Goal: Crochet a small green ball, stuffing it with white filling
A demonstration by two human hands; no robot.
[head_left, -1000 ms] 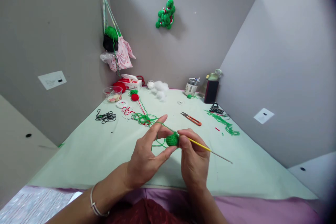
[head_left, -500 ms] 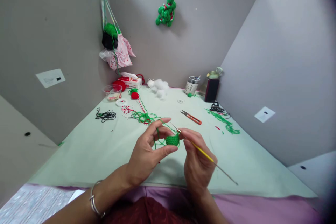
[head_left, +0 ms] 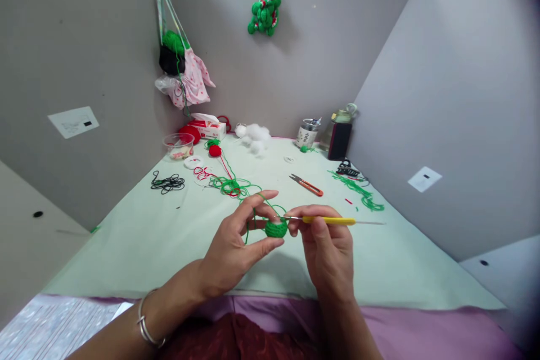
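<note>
My left hand (head_left: 236,242) pinches a small green crochet piece (head_left: 276,229) between thumb and fingers, above the table. Green yarn (head_left: 254,219) runs over its raised index finger and trails back to a loose tangle. In my right hand (head_left: 329,242) is a crochet hook with a yellow handle (head_left: 333,220), gripped between thumb and fingers. The hook lies almost level, its metal tip pointing left at the upper edge of the crochet piece. Whether the tip is inside a stitch is too small to tell.
Orange thread snips (head_left: 307,185) lie beyond my right hand. Green yarn scraps (head_left: 360,191) are at the right, a tangle of green yarn (head_left: 228,184) and black cord (head_left: 167,182) at the left. White stuffing (head_left: 256,136), a tin (head_left: 307,134) and a tissue box (head_left: 210,128) stand at the back.
The crochet hook has swung from a steep slant to nearly level, its tip dropping to the crochet piece's edge. My right hand has turned with it; my left hand keeps its hold.
</note>
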